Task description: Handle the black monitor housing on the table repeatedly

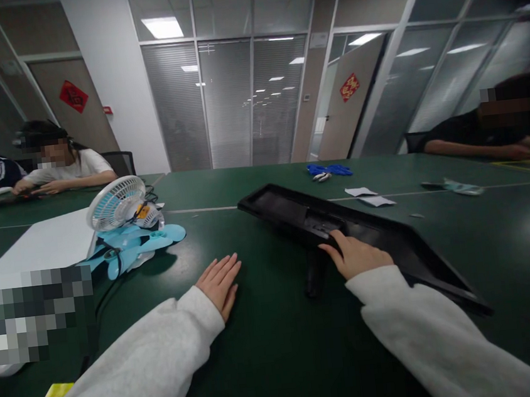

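Note:
My left hand (220, 285) lies flat on the green table (272, 355), fingers stretched out, with nothing in it. My right hand (358, 253) grips the middle of the near edge of a long, shallow black tray-like part (407, 247). Its thumb is on the near side and its fingers reach over the rim. The part is tilted, with a raised rim and a block-like fitting in its hollow. Below the near edge a short black stem (315, 275) points down; whether it is joined to the part I cannot tell. What lies under my right palm is hidden.
Left of my left hand are a white fan head (116, 204), light-blue fan blades (132, 247) and a white board (42, 244). Blue gloves (331, 169), white papers (371, 197) and a small packet (463, 187) lie farther off. Other people sit at both sides.

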`<state>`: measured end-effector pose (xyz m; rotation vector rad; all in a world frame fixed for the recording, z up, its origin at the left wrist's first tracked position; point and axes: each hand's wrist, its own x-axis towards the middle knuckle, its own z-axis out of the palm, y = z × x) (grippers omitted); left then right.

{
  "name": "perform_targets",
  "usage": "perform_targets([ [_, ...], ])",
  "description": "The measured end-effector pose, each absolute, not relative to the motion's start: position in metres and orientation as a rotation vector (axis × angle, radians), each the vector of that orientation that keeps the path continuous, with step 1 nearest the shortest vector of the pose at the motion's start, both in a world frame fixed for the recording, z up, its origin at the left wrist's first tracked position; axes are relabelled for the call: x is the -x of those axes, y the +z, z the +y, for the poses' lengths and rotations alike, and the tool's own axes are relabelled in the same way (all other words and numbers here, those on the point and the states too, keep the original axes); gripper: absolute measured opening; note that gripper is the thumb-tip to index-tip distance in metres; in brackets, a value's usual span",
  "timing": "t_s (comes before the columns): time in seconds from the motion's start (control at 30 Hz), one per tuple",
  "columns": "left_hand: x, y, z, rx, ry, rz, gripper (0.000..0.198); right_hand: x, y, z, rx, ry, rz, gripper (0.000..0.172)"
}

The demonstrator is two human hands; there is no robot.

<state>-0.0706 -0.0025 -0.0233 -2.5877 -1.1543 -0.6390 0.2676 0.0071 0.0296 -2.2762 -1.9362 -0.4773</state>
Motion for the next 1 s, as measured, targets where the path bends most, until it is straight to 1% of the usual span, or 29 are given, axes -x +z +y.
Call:
perform_targets([
  [0.1, 0.072, -0.029, 0.0, 2.611, -0.636, -1.148, 0.05, -0.295, 0.029, 0.018, 2.449, -0.4, -1.751, 0.057],
  [0.2, 0.072, -0.034, 0.0, 2.646, -0.614, -1.191, 0.046, -0.324, 0.026, 0.025, 2.536, -0.335, -1.579, 0.063],
  [0.4, 0.071, -0.041, 0.001, 2.708, -0.483, -1.354, 0.047, -0.37, 0.019, 0.029, 2.638, -0.385, -1.249, 0.072],
  [0.5, 0.07, -0.042, 0.0, 2.717, -0.492, -1.381, 0.047, -0.38, 0.018, 0.026, 2.638, -0.441, -1.191, 0.068],
  [0.7, 0.071, -0.041, 0.0, 2.746, -0.501, -1.365, 0.046, -0.382, 0.018, 0.022, 2.608, -0.519, -1.258, 0.049],
  [0.87, 0.072, -0.039, 0.001, 2.771, -0.476, -1.357, 0.047, -0.384, 0.016, 0.023, 2.607, -0.578, -1.331, 0.046],
  [1.0, 0.071, -0.041, 0.002, 2.758, -0.495, -1.345, 0.046, -0.388, 0.015, 0.023, 2.61, -0.6, -1.371, 0.048],
])
